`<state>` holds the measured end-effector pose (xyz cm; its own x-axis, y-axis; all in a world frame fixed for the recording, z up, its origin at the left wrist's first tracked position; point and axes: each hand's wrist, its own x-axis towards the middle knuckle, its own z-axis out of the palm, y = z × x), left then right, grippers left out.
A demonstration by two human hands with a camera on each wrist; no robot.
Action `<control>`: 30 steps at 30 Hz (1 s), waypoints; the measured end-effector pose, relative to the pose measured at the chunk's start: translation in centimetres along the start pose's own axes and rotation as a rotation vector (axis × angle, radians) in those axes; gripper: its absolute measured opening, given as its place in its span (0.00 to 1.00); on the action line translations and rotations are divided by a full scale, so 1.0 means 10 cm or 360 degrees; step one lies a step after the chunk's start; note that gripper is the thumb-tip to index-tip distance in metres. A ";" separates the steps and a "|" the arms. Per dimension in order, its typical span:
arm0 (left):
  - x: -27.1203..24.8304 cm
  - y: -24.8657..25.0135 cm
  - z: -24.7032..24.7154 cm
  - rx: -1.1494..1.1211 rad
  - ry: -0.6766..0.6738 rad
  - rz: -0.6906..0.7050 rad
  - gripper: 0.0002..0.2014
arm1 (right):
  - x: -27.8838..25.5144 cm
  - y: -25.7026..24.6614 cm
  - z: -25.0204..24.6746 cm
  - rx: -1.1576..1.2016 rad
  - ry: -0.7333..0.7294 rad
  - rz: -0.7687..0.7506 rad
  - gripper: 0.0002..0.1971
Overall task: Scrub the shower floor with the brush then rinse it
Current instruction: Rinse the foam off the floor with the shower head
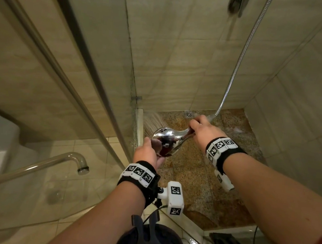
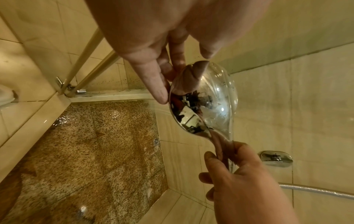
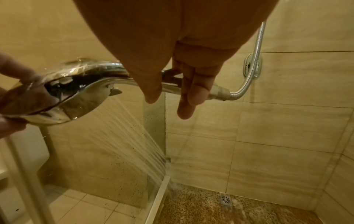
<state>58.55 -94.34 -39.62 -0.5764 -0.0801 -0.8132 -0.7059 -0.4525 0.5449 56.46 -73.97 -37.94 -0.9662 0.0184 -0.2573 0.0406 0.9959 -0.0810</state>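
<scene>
A chrome shower head (image 1: pixel 166 142) (image 2: pixel 206 103) (image 3: pixel 76 91) is held over the speckled brown shower floor (image 1: pixel 200 174) (image 2: pixel 86 151) (image 3: pixel 210 212). My right hand (image 1: pixel 200 129) (image 2: pixel 239 181) (image 3: pixel 172 68) grips its handle near the metal hose (image 1: pixel 241 56) (image 3: pixel 257 50). My left hand (image 1: pixel 147 152) (image 2: pixel 149 45) pinches the rim of the round head. Water spray (image 3: pixel 134 136) (image 1: pixel 152 121) streams down to the far left corner of the floor, by the glass panel. A round drain (image 1: pixel 188 114) (image 2: pixel 156 141) (image 3: pixel 226 199) sits at the back wall. No brush is in view.
Glass shower panels and their frame (image 1: pixel 92 95) stand to my left, with a chrome handle (image 1: pixel 81 165) on the glass. A low tiled kerb (image 1: pixel 224 228) edges the floor in front. A chrome wall bracket (image 2: pixel 276 158) (image 3: pixel 250 65) is on the tiled wall.
</scene>
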 end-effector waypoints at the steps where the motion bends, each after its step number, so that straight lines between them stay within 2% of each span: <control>1: 0.00 0.02 0.00 0.0003 0.0000 0.0000 0.14 | 0.00 0.00 0.00 0.0004 0.0001 0.0009 0.19; 9: 0.01 0.13 -0.03 0.0093 -0.0008 -0.0032 0.23 | 0.00 -0.05 -0.03 -0.0024 -0.0033 0.0055 0.21; 15: 0.07 0.12 -0.08 0.0212 -0.0049 -0.0068 0.21 | -0.01 -0.09 -0.04 -0.0082 -0.0114 0.0073 0.20; 19: 0.14 0.08 -0.11 0.0371 -0.0084 -0.0062 0.24 | -0.02 -0.07 -0.04 -0.0116 -0.0151 0.0066 0.18; 24: 0.16 0.10 -0.09 0.0514 -0.0109 -0.0040 0.20 | -0.04 0.01 -0.01 -0.0144 -0.0202 0.0057 0.19; 30: 0.22 0.07 -0.03 0.0712 -0.0043 0.0059 0.25 | -0.06 0.16 0.04 -0.0195 -0.0237 0.0068 0.20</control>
<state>56.92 -95.10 -41.11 -0.6111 -0.0633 -0.7890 -0.7896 -0.0206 0.6132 57.23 -72.45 -38.32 -0.9156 0.0566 -0.3981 0.0406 0.9980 0.0486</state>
